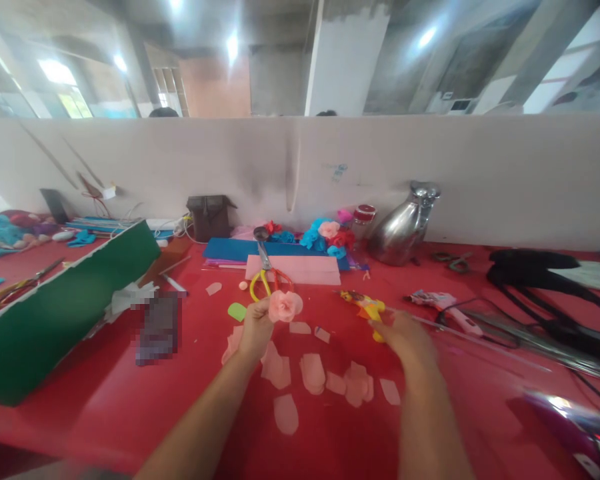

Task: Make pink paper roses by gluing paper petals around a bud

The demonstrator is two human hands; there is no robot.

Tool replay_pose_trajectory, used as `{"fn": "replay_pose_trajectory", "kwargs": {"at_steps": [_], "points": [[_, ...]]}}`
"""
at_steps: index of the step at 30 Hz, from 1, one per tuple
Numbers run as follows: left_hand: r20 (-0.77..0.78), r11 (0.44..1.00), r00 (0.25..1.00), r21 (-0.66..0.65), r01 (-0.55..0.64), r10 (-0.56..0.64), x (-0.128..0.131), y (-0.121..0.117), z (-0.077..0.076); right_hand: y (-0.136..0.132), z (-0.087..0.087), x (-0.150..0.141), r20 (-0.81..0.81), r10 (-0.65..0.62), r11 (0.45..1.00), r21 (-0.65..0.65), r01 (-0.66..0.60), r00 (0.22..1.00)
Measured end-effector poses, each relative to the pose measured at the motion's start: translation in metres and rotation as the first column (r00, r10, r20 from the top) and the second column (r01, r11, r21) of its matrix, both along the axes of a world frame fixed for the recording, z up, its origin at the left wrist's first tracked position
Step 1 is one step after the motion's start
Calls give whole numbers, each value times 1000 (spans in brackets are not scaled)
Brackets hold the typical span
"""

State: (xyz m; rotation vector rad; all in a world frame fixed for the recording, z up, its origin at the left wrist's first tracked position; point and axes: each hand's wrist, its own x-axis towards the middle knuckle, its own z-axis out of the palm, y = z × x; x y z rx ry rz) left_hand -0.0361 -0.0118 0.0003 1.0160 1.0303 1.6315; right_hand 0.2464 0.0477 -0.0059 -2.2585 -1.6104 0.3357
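My left hand (258, 328) pinches a pink paper flower (285, 306) between its fingers, above the red table. Its petals are ruffled and layered. My right hand (405, 337) has its fingers closed on the yellow handle of a hot glue gun (365, 308), whose nozzle points left. Between and below my hands lie several pink paper petals (313, 372), some of them in small overlapping piles. Scissors (265, 267) with yellow and red handles rest just behind the flower, partly on a pink paper sheet (315, 269). A green paper piece (237, 311) lies beside my left hand.
A green divider board (75, 307) stands at left, near a pixelated dark object (159, 327). Blue, red and pink paper flowers (327, 235) and a metal jug (405, 223) stand by the back wall. A second glue gun (447, 310), cables and black straps (535, 267) lie right.
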Motion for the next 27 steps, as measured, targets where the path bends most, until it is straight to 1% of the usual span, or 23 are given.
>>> {"fn": "replay_pose_trajectory", "kwargs": {"at_steps": [2,3,5,7,10,13,14,15,16,17,18,19,20,21,22,23,24,25,27], "points": [[19,1000,1000,-11,0,0,1,1,1,3,-7,3,-129,-43,998,-56,36,991],[37,1000,999,-18,2,-1,1,2,1,4,-10,3,-196,-64,997,-60,54,978],[102,1000,995,-25,18,-16,1,3,3,7,-12,1,-295,-87,996,-22,84,952],[211,997,976,-38,65,-56,1,5,5,9,-11,-2,-354,-88,994,31,106,931],[365,987,924,-68,146,-111,-1,6,8,10,-6,-10,-435,-84,983,109,145,896],[414,979,905,-127,159,-93,-3,7,8,6,5,-23,-529,-60,962,196,191,846],[421,976,903,-147,163,-87,-3,8,7,4,9,-28,-577,-35,956,218,195,816],[428,972,900,-164,170,-85,-4,8,7,1,15,-34,-641,4,955,230,187,768],[435,968,897,-178,177,-84,-4,9,6,-2,20,-39,-724,50,957,232,174,688],[440,964,894,-191,185,-84,-4,9,4,-4,25,-43,-847,102,963,216,161,522],[444,959,892,-207,193,-83,-4,9,3,-7,30,-48,-927,132,972,190,136,352],[444,953,892,-225,201,-83,-4,9,2,-10,34,-52,-966,144,978,171,116,215],[444,948,892,-240,209,-84,-4,9,1,-12,38,-56,-981,159,981,170,93,114],[443,944,892,-249,216,-87,-4,9,0,-14,40,-60,-982,179,981,184,66,65],[444,941,891,-254,223,-92,-3,9,-1,-17,42,-64,-977,206,977,208,36,49],[446,940,890,-254,227,-95,-3,9,-1,-19,43,-68,-969,240,971,240,3,57],[447,940,889,-254,229,-96,-3,9,-1,-21,44,-73,-958,276,961,274,-36,84],[447,939,889,-255,231,-97,-3,9,-2,-23,44,-78,-942,311,950,303,-78,130],[440,935,893,-268,233,-97,-3,10,-2,-29,44,-88,-891,375,924,336,-183,258]]}}
